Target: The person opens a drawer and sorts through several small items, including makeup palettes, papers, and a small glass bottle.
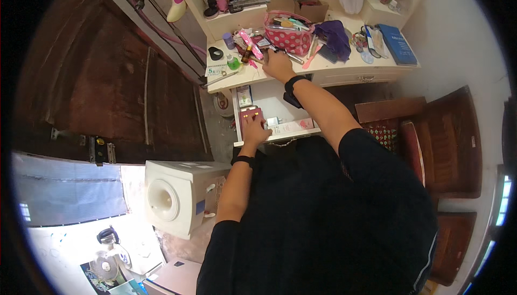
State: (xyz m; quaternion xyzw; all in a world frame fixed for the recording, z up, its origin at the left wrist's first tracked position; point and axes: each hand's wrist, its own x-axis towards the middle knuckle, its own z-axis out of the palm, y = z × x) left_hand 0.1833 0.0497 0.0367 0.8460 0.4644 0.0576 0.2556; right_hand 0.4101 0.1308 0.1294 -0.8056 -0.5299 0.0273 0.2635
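Note:
My left hand reaches into the pulled-out drawer, its fingers spread over a dark red box near the left wall. Beside it lie a small white block and a long pale pink box along the drawer front. Farther back in the drawer is a white-and-green packet. On the desk top, my right hand is curled among small items, just in front of a pink polka-dot bag. Its fingertips are partly hidden, and what they pinch is too small to make out.
Around the right hand are a pink tube, a green bottle, a purple cloth and a pink-handled tool. A blue book lies at the desk's right end. A wooden chair stands right; a white appliance stands left.

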